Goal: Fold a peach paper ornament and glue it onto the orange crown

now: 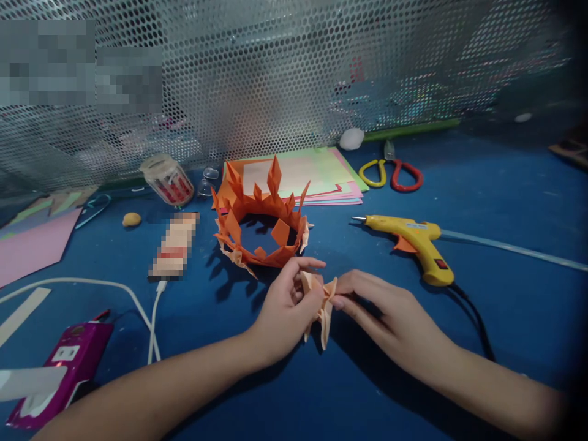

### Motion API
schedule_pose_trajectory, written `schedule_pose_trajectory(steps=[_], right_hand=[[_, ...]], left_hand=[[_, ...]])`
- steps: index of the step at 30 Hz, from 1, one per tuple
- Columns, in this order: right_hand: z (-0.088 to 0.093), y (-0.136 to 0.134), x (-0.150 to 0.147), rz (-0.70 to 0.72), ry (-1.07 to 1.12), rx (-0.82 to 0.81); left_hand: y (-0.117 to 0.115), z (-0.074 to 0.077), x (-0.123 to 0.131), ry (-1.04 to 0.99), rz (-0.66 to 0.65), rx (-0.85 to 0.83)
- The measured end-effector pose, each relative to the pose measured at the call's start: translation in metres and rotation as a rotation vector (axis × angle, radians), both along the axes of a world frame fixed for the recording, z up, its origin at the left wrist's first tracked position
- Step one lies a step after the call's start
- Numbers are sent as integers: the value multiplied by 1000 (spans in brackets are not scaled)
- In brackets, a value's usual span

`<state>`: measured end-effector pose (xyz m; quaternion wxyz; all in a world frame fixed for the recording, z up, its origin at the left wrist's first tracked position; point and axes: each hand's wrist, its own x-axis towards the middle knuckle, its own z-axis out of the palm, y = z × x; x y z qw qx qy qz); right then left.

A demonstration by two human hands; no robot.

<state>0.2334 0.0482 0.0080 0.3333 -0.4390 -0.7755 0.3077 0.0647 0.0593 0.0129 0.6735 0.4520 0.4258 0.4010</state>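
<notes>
Just above the blue table, a folded pale-orange paper piece (pixel 325 318) with pointed flaps is held between both hands. My left hand (pixel 291 309) is closed around its left side, thumb in front. From the right, my right hand (pixel 381 309) pinches a corner of the same piece between thumb and fingertips. Behind my left hand stands an orange paper crown (pixel 261 257), a ring with upright pointed folds and several paler paper pieces along its outer front. My palm and fingers hide part of the held paper.
On the right lie a yellow glue gun (pixel 404 229) and scissors (pixel 407 176) with red and yellow handles. Coloured paper sheets (pixel 298 174) are stacked behind the crown. Leftward are a jar (pixel 168 180), a blurred-out phone-like object (pixel 174 248), a white cable (pixel 124 286) and a purple power strip (pixel 87 349).
</notes>
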Motion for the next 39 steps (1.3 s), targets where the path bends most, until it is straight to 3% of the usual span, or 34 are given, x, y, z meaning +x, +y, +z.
schedule_pose_trajectory(steps=[15, 24, 31, 39], right_hand=[[4, 0, 0, -78, 167, -69], [-2, -2, -2, -235, 248, -256], [4, 2, -2, -167, 394, -381], [5, 2, -2, -136, 442, -410]], left_hand=[[2, -4, -4, -110, -65, 71], [3, -7, -2, -60, -9, 41], [-1, -6, -1, -113, 72, -1], [-4, -5, -1, -137, 36, 40]])
